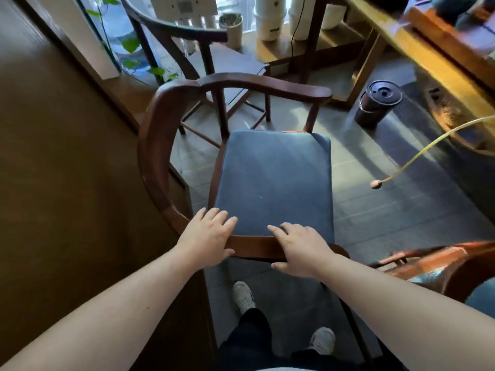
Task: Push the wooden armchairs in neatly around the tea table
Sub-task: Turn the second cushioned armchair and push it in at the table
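Observation:
A wooden armchair (166, 116) with a curved dark rail and a blue seat cushion (273, 180) stands right in front of me. My left hand (206, 236) and my right hand (300, 247) both grip the near part of its curved rail, fingers over the top toward the cushion. A second wooden armchair (171, 30) stands farther back on the left. The edge of a third armchair (439, 261) shows at the right. The wooden tea table (417, 46) runs along the upper right.
A dark wooden wall panel (59, 162) lies close on the left. A black cylindrical bin (377, 103) sits on the grey tiled floor by the table leg. A thin yellow stalk (417, 156) hangs in from the right. White pots and a leafy plant (131, 46) stand at the back.

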`<state>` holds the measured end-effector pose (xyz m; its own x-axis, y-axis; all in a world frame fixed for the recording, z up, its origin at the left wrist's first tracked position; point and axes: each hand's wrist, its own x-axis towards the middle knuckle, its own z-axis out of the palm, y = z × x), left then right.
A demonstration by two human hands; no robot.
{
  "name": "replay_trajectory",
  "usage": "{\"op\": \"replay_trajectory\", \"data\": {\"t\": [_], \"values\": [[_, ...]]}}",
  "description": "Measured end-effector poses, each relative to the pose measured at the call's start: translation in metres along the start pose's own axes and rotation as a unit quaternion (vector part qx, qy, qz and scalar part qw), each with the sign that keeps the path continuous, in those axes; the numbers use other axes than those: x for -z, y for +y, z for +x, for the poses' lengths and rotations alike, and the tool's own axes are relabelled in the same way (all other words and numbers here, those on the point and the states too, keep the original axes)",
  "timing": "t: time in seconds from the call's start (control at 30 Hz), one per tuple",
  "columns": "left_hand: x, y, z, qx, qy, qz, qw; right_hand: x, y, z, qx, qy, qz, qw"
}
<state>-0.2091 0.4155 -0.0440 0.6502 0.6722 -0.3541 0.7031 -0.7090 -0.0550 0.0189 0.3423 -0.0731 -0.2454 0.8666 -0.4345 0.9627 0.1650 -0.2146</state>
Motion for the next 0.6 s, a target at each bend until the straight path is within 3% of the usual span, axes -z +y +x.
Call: {"op": "replay_trajectory", "data": {"t": [0.3,0.43,0.6], "values": [[-0.050,-0.066,0.019,-0.083,-0.088,0.014,0.993,-0.018,-0.048,0.072,0.020,-0.044,-0.006,0.999],[-0.063,-0.076,0.019,-0.132,-0.076,0.067,0.986,-0.026,-0.056,0.087,0.038,-0.056,-0.001,0.998],[-0.064,-0.070,0.019,-0.121,-0.083,0.081,0.986,-0.034,-0.054,0.091,0.059,-0.045,0.011,0.997]]}}
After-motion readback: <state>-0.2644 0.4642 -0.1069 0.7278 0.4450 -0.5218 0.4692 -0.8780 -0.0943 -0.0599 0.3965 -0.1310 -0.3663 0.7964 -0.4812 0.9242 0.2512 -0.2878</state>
